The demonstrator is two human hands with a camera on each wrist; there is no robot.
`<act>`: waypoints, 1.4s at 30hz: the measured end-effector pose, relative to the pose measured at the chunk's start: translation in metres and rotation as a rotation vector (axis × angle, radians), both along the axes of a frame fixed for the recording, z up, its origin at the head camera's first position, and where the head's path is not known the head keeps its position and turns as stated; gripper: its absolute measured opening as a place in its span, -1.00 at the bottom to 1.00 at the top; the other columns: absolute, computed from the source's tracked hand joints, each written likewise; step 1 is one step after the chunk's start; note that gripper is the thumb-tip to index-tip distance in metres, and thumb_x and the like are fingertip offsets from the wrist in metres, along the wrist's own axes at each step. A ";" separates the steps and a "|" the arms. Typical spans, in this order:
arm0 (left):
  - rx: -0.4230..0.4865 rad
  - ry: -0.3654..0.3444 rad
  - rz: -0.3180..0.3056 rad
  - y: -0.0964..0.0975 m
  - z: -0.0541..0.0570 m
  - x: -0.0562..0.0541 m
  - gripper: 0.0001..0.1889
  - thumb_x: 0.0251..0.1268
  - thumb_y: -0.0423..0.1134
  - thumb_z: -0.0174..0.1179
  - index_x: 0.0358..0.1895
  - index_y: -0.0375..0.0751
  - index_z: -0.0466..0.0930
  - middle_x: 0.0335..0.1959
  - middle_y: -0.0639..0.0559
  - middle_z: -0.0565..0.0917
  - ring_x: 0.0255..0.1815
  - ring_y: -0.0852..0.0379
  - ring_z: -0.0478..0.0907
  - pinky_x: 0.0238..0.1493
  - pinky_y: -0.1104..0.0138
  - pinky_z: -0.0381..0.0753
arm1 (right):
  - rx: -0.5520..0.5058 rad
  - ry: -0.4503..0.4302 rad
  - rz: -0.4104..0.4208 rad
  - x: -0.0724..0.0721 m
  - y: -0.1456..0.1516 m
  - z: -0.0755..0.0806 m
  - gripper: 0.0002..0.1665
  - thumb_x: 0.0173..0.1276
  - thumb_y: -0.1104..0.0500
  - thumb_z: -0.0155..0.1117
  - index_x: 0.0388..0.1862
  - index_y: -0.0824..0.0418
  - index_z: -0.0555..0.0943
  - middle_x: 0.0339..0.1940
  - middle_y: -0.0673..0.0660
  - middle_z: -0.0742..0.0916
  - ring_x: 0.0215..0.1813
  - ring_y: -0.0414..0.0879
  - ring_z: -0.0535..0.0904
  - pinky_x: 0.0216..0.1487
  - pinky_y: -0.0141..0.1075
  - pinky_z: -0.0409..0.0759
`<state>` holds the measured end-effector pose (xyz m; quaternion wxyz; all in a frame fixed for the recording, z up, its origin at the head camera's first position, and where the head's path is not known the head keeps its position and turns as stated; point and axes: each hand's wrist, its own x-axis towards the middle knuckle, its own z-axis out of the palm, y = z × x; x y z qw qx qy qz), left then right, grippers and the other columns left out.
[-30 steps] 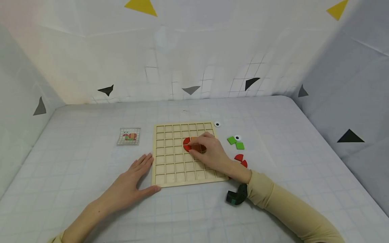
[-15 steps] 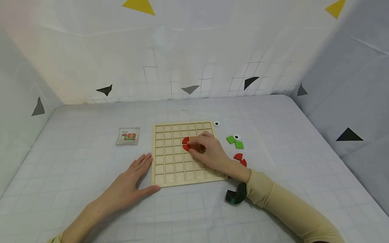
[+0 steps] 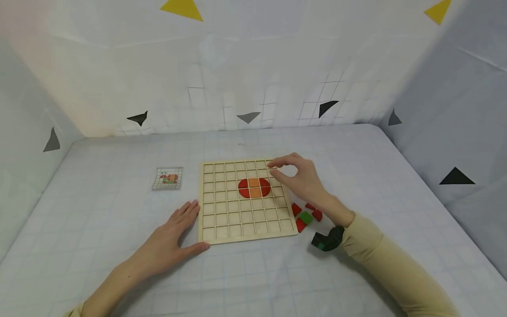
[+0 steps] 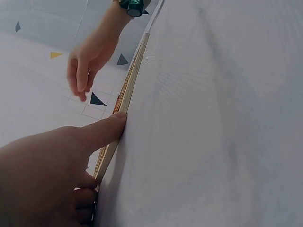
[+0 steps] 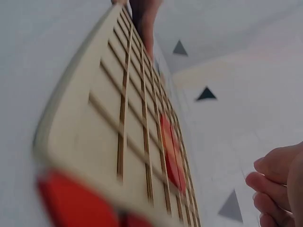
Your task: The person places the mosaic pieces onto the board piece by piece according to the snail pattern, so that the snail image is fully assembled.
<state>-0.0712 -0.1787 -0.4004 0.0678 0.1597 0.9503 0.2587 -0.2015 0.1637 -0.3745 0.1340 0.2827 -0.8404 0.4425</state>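
A wooden grid board [image 3: 222, 220] lies flat on the table. Set in its cells are two orange squares [image 3: 254, 192], flanked by red quarter-round pieces [image 3: 243, 189] that make a rounded shape. My left hand [image 3: 170, 240] rests along the board's left side, fingertips at the edge and thumb at the near corner. Over the board's far right part hovers my right hand [image 3: 301, 178], thumb and index finger curved with a gap between them and nothing visible in it. In the right wrist view, the fingers [image 5: 270, 194] appear beside the board. The two eye pieces are hidden behind this hand.
Right of the board lie loose red pieces [image 3: 296, 209] and a green square [image 3: 306, 217]. A small picture card [image 3: 168, 178] lies to the left. A dark wrist camera [image 3: 328, 240] sits under the right wrist. White cloth walls [image 3: 245, 66] enclose the table.
My right hand has lifted off the red and orange shape and moved right and away from me, uncovering it. The left hand stays at the board's edge.
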 end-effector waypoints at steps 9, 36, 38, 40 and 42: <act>-0.011 -0.001 0.002 -0.004 0.005 0.002 0.05 0.19 0.44 0.17 0.60 -0.12 0.07 0.64 0.03 0.07 0.64 -0.12 -0.03 0.46 -0.22 0.19 | 0.125 -0.113 -0.093 0.007 0.070 -0.006 -0.77 0.32 0.21 0.42 -0.04 0.05 0.75 -0.12 0.01 0.78 0.00 -0.10 0.60 0.12 0.06 0.50; -0.011 0.003 -0.008 -0.001 0.002 0.000 0.06 0.18 0.46 0.15 0.60 -0.12 0.06 0.64 0.02 0.07 0.64 -0.12 -0.03 0.46 -0.20 0.19 | 0.117 -0.186 0.264 0.018 0.120 -0.041 -0.56 0.22 0.41 0.42 0.06 0.10 0.71 -0.03 -0.04 0.75 0.08 -0.16 0.55 0.14 -0.45 0.50; -0.009 0.002 -0.008 -0.001 0.002 0.000 0.06 0.19 0.46 0.14 0.60 -0.11 0.06 0.64 0.02 0.06 0.64 -0.12 -0.03 0.46 -0.21 0.19 | 0.117 -0.173 0.261 0.018 0.119 -0.042 -0.58 0.19 0.41 0.45 0.02 0.09 0.73 -0.07 -0.04 0.76 0.04 -0.16 0.56 0.10 -0.44 0.52; -0.010 0.003 -0.007 -0.001 0.001 0.000 0.06 0.19 0.47 0.14 0.60 -0.11 0.06 0.64 0.03 0.06 0.64 -0.12 -0.03 0.46 -0.21 0.19 | 0.115 -0.160 0.251 0.018 0.119 -0.043 -0.59 0.18 0.39 0.48 -0.01 0.08 0.74 -0.10 -0.05 0.76 0.01 -0.16 0.56 0.07 -0.44 0.53; -0.012 0.004 -0.007 0.000 0.001 0.001 0.05 0.19 0.47 0.13 0.60 -0.11 0.06 0.64 0.03 0.06 0.64 -0.12 -0.03 0.46 -0.22 0.19 | 0.103 -0.166 0.238 0.019 0.118 -0.043 -0.60 0.16 0.37 0.51 -0.03 0.07 0.75 -0.12 -0.06 0.76 -0.01 -0.17 0.56 0.05 -0.44 0.53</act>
